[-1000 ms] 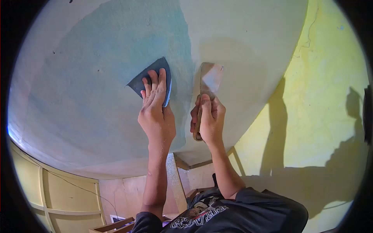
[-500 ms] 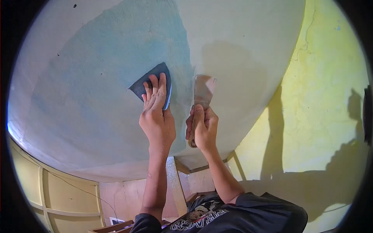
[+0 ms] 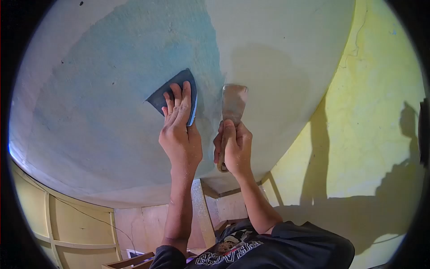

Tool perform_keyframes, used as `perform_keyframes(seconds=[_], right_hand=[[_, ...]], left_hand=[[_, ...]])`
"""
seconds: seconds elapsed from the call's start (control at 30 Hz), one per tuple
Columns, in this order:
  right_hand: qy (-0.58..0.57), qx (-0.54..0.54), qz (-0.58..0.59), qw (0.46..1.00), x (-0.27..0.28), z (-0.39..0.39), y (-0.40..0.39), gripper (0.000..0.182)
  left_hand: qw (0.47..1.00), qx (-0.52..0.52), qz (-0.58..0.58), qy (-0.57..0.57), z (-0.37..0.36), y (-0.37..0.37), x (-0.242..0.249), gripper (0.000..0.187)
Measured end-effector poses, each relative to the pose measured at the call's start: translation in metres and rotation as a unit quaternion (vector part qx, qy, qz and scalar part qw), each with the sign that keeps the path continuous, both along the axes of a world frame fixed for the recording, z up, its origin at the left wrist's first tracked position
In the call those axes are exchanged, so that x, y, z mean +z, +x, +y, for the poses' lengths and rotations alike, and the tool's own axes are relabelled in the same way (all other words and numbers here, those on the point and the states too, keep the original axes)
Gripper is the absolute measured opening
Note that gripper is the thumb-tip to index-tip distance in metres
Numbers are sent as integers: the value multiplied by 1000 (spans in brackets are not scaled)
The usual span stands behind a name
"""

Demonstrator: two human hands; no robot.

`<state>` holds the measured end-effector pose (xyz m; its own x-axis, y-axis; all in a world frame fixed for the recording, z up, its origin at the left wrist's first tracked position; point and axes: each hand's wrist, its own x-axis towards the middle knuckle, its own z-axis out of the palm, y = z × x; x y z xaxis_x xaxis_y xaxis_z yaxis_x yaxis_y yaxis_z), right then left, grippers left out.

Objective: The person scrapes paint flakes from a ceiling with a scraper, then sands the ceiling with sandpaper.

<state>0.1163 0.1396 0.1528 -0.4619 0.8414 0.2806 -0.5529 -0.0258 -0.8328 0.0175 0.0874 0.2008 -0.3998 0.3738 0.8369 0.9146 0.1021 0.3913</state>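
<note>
My left hand (image 3: 180, 134) presses a dark, flexible sheet (image 3: 174, 92) with a light blue edge against the pale ceiling (image 3: 277, 67). Its fingers lie along the sheet's face, and the thumb is hidden behind. Beside it, to the right, my right hand (image 3: 234, 145) is wrapped round the handle of a putty knife (image 3: 234, 101). That knife's wide, smeared metal blade points up, thumb at its base. A large blue-green patch (image 3: 148, 45) covers the ceiling around the sheet. Pale specks dot both hands.
A yellow wall (image 3: 371, 112) with a crack and my shadow stands at the right. Cream framed panels (image 3: 83, 219) and a thin dangling wire (image 3: 94, 218) are at the lower left. Below the hands are a grey-white post (image 3: 202, 215) and a wooden frame (image 3: 130, 262).
Both hands and their tools sit very slightly higher in the view. The putty knife's blade has turned a little, losing its bright glint. Both grips stay the same.
</note>
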Motion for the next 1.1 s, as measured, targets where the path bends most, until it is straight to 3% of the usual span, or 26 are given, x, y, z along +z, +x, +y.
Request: perform_keyframes(seconds=[0.07, 0.17, 0.4, 0.5, 0.93, 1.1], right_hand=[[3, -2, -5, 1000, -2, 3, -1, 32], [6, -9, -3, 1000, 2, 2, -3, 31], [1, -3, -14, 1000, 15, 3, 4, 31], [-5, -5, -15, 1000, 8, 0, 1, 31], [-55, 13, -1, 998, 25, -7, 6, 31], [-18, 8, -15, 1000, 25, -1, 6, 31]], left_hand=[[1000, 3, 10, 2, -1, -1, 0, 73], [1000, -15, -2, -9, -3, -1, 1, 52], [1000, -17, -14, -8, -2, -2, 0, 53], [1000, 2, -6, 4, -1, 1, 2, 67], [1000, 6, -2, -4, -2, 1, 2, 66], [1000, 1, -7, 2, -2, 0, 1, 64]])
